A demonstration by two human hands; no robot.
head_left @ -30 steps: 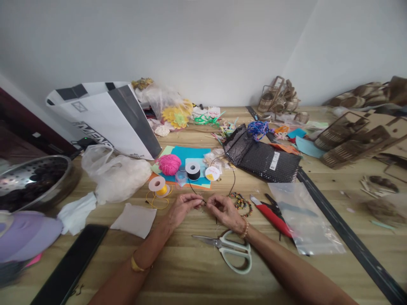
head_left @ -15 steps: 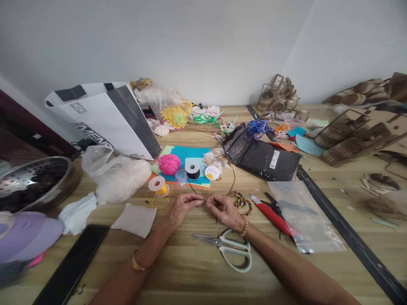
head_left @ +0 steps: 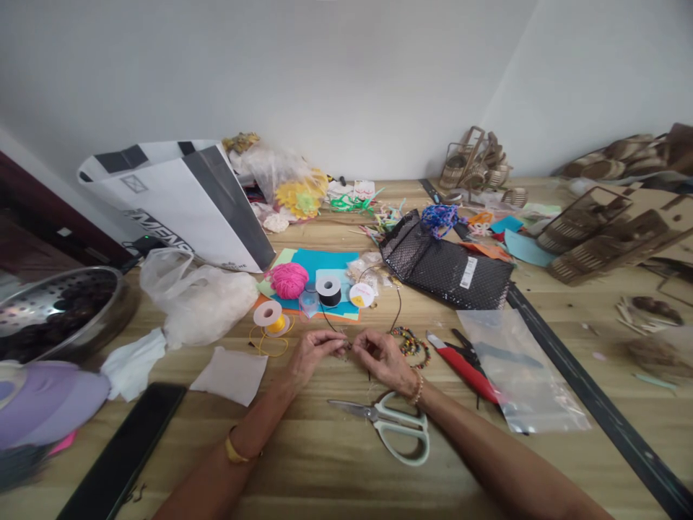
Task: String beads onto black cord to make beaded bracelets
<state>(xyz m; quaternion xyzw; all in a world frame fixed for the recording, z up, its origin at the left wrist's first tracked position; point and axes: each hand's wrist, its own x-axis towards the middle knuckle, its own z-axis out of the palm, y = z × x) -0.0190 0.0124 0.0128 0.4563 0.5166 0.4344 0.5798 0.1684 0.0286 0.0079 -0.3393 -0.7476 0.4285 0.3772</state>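
Observation:
My left hand (head_left: 310, 355) and my right hand (head_left: 383, 357) meet over the wooden table, fingertips pinched together on a thin black cord (head_left: 398, 307) that loops back towards the spools. A string of coloured beads (head_left: 412, 343) lies just right of my right hand. Pale green scissors (head_left: 394, 425) rest near my right wrist. A black thread spool (head_left: 328, 289), a yellow cord spool (head_left: 270, 317) and a pink yarn ball (head_left: 289, 279) sit beyond my hands.
Red pliers (head_left: 462, 365) and a clear plastic bag (head_left: 514, 368) lie right. A black mesh pouch (head_left: 447, 265), a white shopping bag (head_left: 178, 198), a metal bowl (head_left: 59, 307), a dark phone (head_left: 120, 451) and wooden baskets (head_left: 600, 235) surround the spot.

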